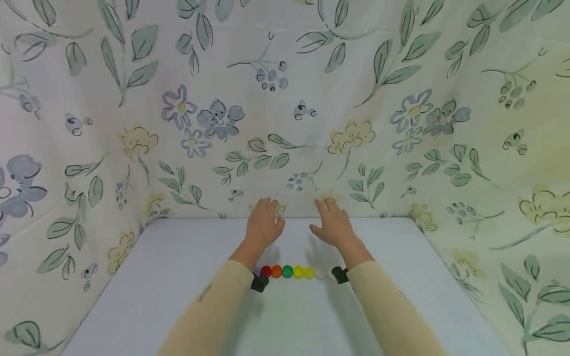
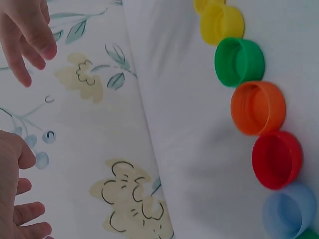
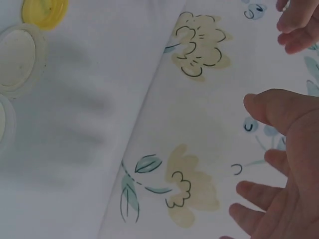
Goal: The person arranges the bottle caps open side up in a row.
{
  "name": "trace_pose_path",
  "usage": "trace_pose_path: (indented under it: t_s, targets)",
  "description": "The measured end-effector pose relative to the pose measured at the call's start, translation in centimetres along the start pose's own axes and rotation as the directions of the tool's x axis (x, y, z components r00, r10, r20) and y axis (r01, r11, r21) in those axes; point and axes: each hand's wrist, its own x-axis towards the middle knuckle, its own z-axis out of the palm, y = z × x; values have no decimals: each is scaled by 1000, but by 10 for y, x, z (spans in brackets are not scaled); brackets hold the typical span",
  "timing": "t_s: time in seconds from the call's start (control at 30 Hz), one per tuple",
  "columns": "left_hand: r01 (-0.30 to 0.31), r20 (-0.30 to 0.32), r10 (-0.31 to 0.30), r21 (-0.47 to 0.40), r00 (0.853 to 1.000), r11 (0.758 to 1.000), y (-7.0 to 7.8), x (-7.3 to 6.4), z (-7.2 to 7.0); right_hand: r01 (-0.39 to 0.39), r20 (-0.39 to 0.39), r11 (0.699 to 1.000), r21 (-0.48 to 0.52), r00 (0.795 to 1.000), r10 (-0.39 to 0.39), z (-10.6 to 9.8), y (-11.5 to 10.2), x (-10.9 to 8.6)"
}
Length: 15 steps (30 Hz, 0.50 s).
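Note:
A row of round plastic bottle caps lies on the table: light blue [image 2: 289, 211], red [image 1: 265, 271], orange [image 1: 276, 271], green [image 1: 287, 271], two yellow caps [image 1: 299, 272] and whitish caps [image 3: 17, 59]. Several show their hollow side in the left wrist view. My left hand [image 1: 262, 225] is held beyond the left part of the row, fingers extended and holding nothing. Opposite it, my right hand [image 1: 331, 225] hovers beyond the right part, fingers spread, also with nothing in it. Neither hand touches a cap. My forearms partly hide both ends of the row in the head view.
The white table [image 1: 178, 267] ends at a back edge just below the hands in the head view. Behind it and along the sides hangs a floral cloth [image 1: 285, 118]. Black wrist-worn devices [image 1: 260, 283] sit at both cuffs, close to the row's ends.

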Motion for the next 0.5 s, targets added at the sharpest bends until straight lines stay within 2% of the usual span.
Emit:
trace_pose_path:
  t_s: [0.27, 0.5]
  targets:
    - [-47, -41, 45, -54, 998, 997, 18, -12, 0, -28, 44, 999, 45, 999, 26, -1, 5, -14]
    - [-80, -72, 76, -59, 995, 995, 31, -17, 8, -39, 39, 995, 89, 999, 36, -1, 12, -26]
